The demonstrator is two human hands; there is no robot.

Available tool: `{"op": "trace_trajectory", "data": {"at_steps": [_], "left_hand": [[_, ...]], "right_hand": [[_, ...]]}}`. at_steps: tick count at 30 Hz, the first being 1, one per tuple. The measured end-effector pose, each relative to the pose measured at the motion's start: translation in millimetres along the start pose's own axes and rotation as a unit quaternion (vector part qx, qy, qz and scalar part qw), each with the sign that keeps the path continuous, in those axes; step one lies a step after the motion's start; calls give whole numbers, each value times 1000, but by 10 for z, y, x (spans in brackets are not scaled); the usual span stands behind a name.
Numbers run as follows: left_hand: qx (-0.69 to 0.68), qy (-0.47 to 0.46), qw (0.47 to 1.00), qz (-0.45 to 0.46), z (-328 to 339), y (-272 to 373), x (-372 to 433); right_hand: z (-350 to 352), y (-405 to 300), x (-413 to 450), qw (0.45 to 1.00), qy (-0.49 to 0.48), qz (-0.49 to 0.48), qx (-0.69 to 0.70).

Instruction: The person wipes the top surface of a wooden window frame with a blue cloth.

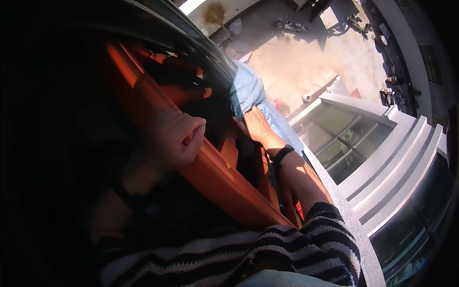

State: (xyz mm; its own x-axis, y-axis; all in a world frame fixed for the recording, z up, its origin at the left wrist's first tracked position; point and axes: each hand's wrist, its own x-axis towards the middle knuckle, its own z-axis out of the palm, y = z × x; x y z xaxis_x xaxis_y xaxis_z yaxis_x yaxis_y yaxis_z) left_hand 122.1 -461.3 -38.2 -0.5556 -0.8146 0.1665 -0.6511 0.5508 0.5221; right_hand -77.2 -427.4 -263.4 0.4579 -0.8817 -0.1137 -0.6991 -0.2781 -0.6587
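My right hand grips a light blue cloth with curled fingers. The cloth is bunched at its upper end and lies along a narrow ledge beyond a wooden railing. My left hand is a loosely curled fist, partly in shadow, in front of the reddish-brown wooden handrail. A small dark gap shows between its thumb and fingers, with nothing visible inside. Whether this hand touches the rail is unclear. A dark band circles my right wrist.
Turned wooden balusters stand between the handrail and the ledge. A dark glossy edge runs up to the left. Far below lies a sunlit courtyard with a parked motorcycle. A paned window and a stepped white cornice are at right.
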Motion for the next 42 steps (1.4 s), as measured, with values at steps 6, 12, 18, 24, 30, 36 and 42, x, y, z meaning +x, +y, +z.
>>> {"op": "trace_trajectory", "data": {"at_steps": [6,12,18,24,30,36,42], "left_hand": [[-12,-9,1000,1,68,96,-8],[-38,-11,999,17,62,68,-37],[-45,-6,999,9,55,0,-66],[-28,2,1000,5,60,50,-38],[0,-6,1000,-9,80,2,1],[-4,10,1000,3,141,-75,2],[-23,20,999,-15,138,-215,-92]], "right_hand": [[-48,-154,240,992,-35,72,102],[276,-285,1233,987,105,24,116],[469,-382,1402,978,196,20,66],[450,-503,1658,993,81,75,34],[490,-374,1732,980,98,87,150],[240,-505,1764,975,137,135,114],[221,-246,1267,972,20,145,185]]}}
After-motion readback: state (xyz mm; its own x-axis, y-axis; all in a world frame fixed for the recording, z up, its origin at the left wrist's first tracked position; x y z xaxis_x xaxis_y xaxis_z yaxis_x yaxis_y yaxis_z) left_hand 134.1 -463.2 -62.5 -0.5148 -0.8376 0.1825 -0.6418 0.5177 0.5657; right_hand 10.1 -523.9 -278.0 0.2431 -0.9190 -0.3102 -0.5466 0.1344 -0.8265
